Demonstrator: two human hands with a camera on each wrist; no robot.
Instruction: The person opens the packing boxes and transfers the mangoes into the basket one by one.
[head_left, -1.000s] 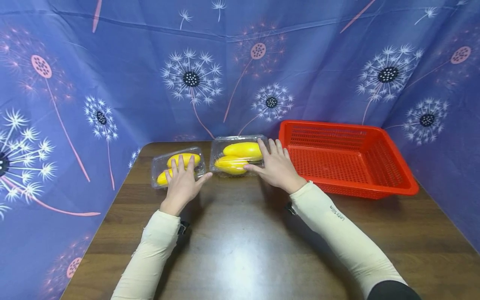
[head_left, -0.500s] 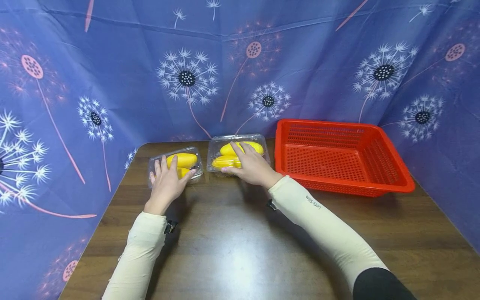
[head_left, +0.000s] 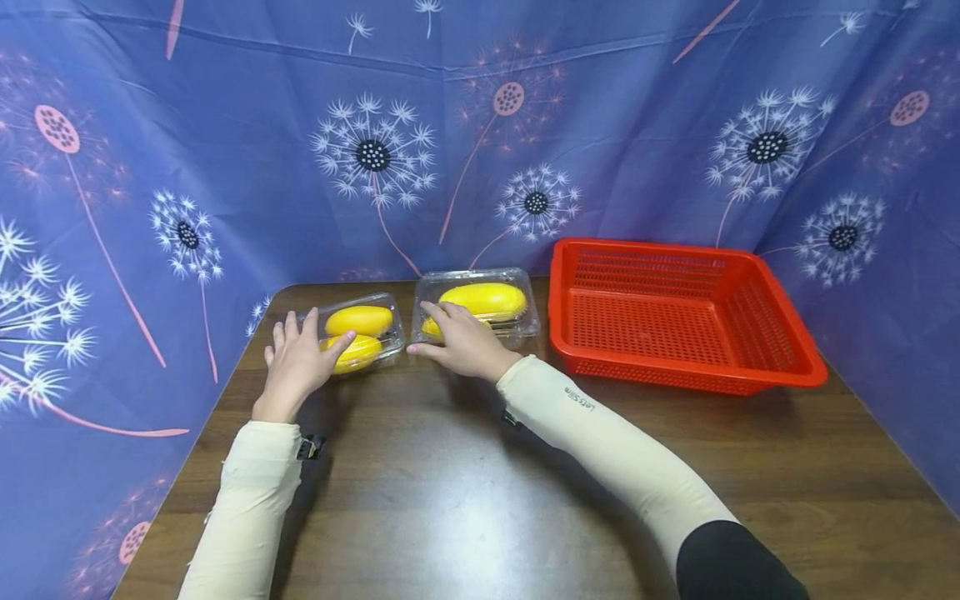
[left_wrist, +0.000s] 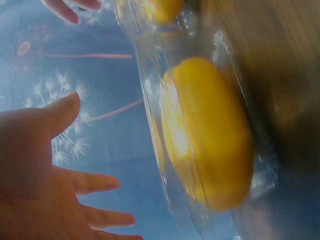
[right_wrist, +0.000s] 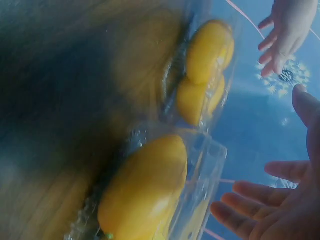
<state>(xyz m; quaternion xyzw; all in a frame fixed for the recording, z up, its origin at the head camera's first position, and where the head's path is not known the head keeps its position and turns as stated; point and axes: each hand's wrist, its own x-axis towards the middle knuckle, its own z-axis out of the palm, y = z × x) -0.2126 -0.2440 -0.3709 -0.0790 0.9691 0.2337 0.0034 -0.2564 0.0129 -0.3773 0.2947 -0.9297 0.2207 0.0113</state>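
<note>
Clear clamshells [head_left: 429, 290] of yellow fruit [head_left: 483, 298], around mid-frame, probably wanted gentle side-holds; left hand [head_left: 294, 362] and right hand [head_left: 467, 343] were spread wide, empty.

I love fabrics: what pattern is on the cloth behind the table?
The cloth is blue with white and pink dandelions; the head view shows it best.

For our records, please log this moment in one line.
left hand: near left box; right hand: near right box; held: nothing; fruit: boxed; basket: at right
</note>
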